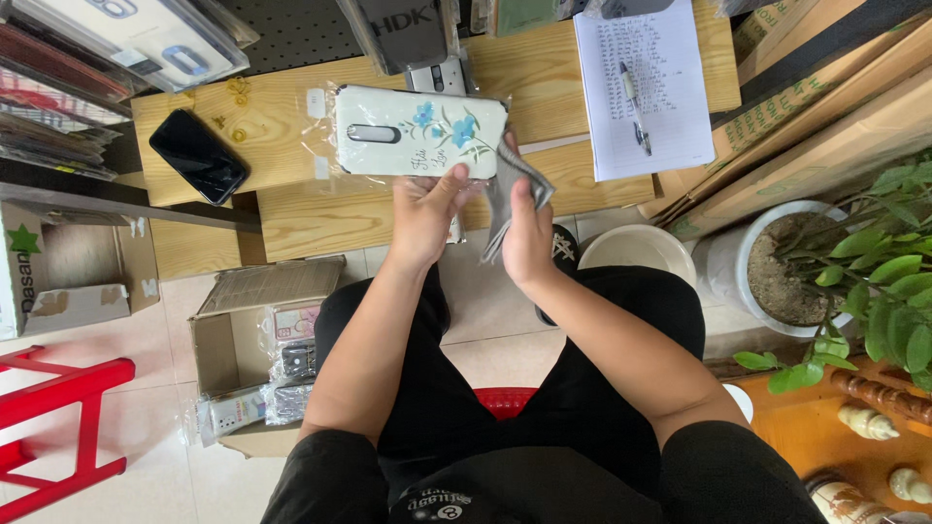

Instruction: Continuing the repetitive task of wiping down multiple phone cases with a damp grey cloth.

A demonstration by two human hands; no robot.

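My left hand [424, 215] holds up a white phone case [419, 131] with blue flowers printed on it, still in a clear plastic sleeve, gripping it by its lower edge. My right hand [527, 233] is just to its right, closed on a grey, floppy piece of packaging or case [513, 189] that hangs beside the white case. Both hands are raised over my lap, in front of a low wooden table [291, 209].
A black phone [198, 155] lies on the table's left; a notepad [643, 87] with a pen [635, 107] lies at right. An open cardboard box [254, 340] of packaged cases sits on the floor left. A potted plant [777, 267], a white bowl [636, 252] and cardboard boxes stand right; a red stool [58, 427] is at far left.
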